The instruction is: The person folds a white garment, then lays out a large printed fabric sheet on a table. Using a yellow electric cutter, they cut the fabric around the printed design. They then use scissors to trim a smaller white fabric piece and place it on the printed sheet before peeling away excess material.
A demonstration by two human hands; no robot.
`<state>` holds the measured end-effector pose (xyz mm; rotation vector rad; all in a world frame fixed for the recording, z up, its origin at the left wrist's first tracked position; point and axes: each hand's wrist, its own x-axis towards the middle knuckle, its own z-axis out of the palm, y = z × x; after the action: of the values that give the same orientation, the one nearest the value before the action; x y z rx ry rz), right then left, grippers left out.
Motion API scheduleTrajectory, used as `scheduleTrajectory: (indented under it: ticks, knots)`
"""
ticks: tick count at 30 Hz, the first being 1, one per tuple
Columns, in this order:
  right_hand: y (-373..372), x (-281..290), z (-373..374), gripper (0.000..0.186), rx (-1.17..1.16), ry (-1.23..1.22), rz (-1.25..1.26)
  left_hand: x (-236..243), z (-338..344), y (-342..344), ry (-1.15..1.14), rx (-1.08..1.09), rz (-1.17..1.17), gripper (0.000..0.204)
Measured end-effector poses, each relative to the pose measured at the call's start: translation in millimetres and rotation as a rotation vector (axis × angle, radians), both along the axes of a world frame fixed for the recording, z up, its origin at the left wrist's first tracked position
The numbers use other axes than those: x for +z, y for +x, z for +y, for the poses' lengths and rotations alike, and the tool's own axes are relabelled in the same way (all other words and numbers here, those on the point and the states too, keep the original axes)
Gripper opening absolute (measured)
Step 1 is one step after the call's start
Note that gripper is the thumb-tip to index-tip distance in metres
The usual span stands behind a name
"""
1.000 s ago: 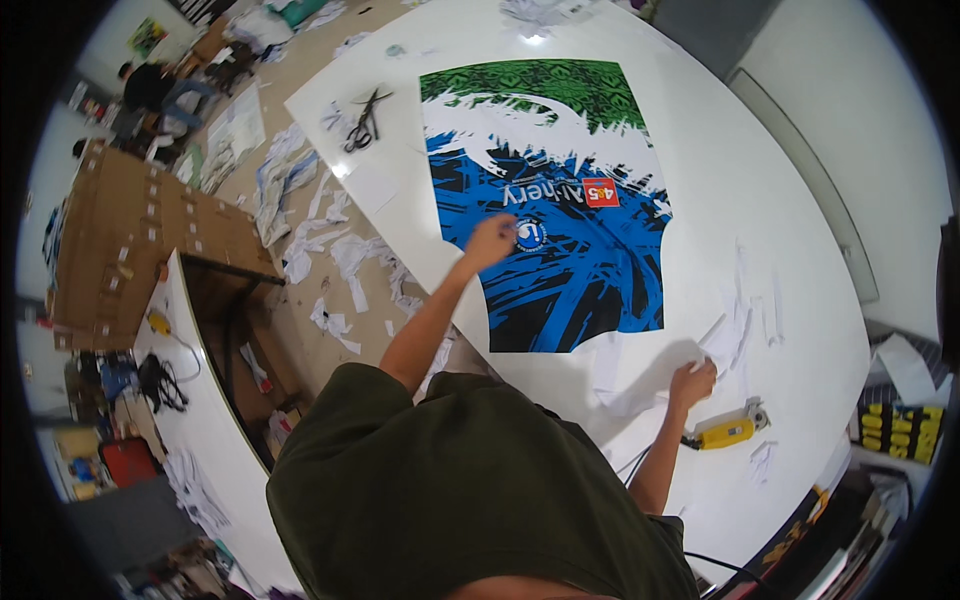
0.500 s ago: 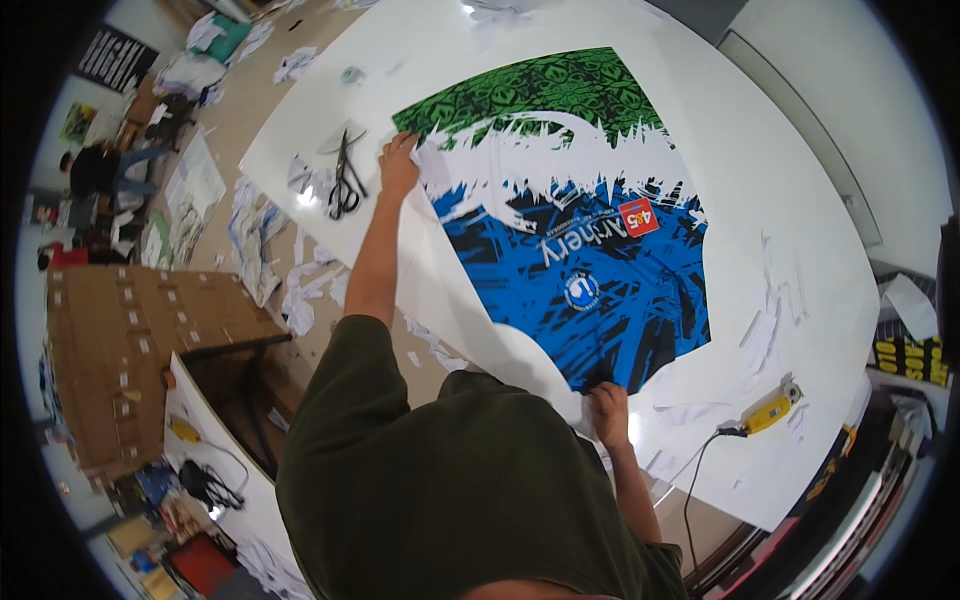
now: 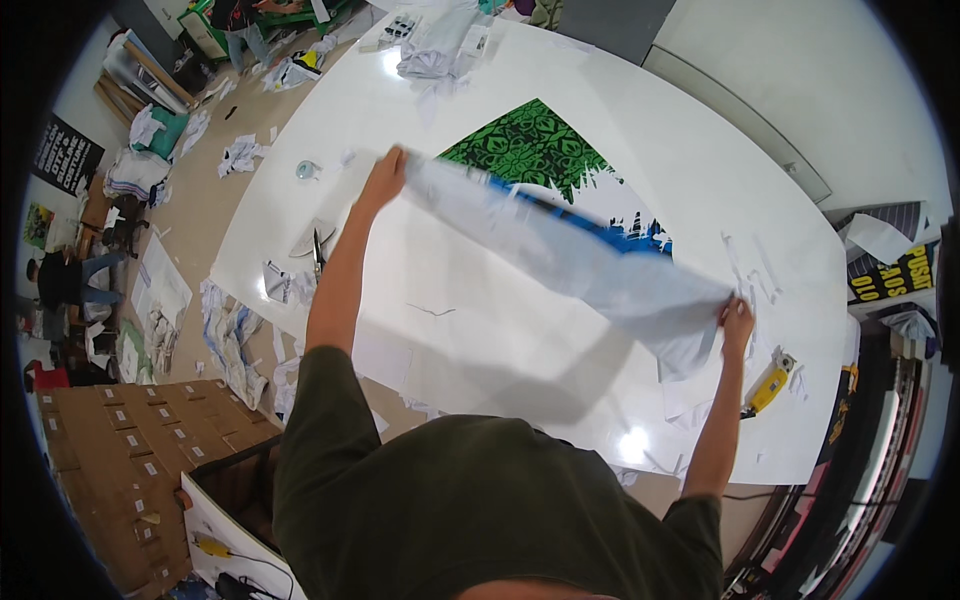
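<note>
Printed fabric panel (image 3: 575,250) stretches between left hand (image 3: 384,180) and right hand (image 3: 737,322), each grasping one end of its raised part; its green area (image 3: 535,148) lies beyond the grip on the white table (image 3: 490,345).

Mid-frame, a patterned cloth (image 3: 537,142), its pale underside partly showing, stretches in the grip of the left hand (image 3: 385,178) and right hand (image 3: 737,320); a yellow tool (image 3: 770,388) sits at right on the white counter (image 3: 470,345).

left arm (image 3: 337,275) and right arm (image 3: 714,430) spread wide; left hand (image 3: 385,178) pinched, farther forward; right hand (image 3: 737,321) pinched
</note>
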<state>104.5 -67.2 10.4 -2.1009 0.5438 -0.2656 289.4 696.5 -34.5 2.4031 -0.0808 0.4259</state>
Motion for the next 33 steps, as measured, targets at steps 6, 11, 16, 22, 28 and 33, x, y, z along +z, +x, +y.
scheduleTrajectory:
  ticks: [6, 11, 16, 22, 28, 33]
  knots:
    - [72, 141, -53, 0.032, 0.040, 0.328, -0.662, 213, -46, 8, 0.096, -0.095, -0.223, 0.043]
    - [-20, 182, -80, 0.026, 0.082, 0.436, -0.786, 260, -23, -78, 0.011, -0.082, -0.373, 0.037]
    - [-121, 124, -53, 0.024, 0.061, 0.472, -0.653, 223, 10, -168, 0.035, -0.054, -0.236, 0.015]
    - [-196, 68, -1, 0.042, 0.016, 0.206, -0.163, 142, 23, -259, -0.020, -0.084, 0.269, 0.023]
    - [-249, -59, -5, 0.044, 0.045, 0.340, -0.080, 42, 5, -307, -0.089, -0.085, 0.430, 0.026]
    - [-246, -100, -20, 0.042, 0.008, 0.388, 0.089, 24, 15, -293, -0.139, -0.151, 0.630, 0.021]
